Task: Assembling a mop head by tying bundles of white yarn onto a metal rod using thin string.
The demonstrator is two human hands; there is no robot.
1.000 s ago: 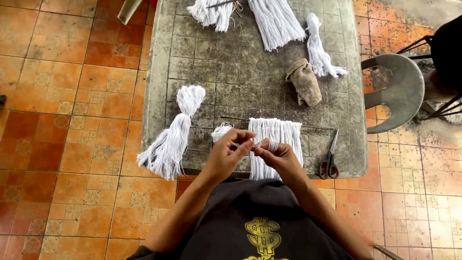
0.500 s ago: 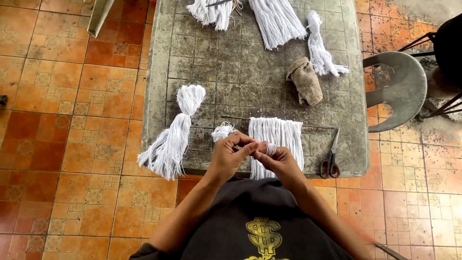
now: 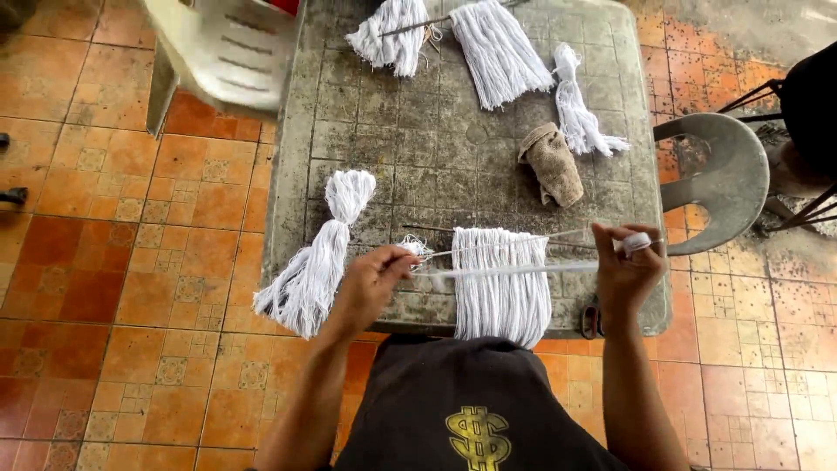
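Grey, stained stone table (image 3: pixel 384 157) stands on orange floor tiles. Since a moment ago the hands have drawn apart from the middle. The left hand (image 3: pixel 370 283) pinches one end of a white string (image 3: pixel 514 262); the right hand (image 3: pixel 623 266) grips the other, stretching it across a flat white yarn bundle (image 3: pixel 499 283) at the near edge. Beside it lies a tied tassel (image 3: pixel 318 257); farther off, a brown cloth (image 3: pixel 552 163) and more yarn bundles (image 3: pixel 497 48).
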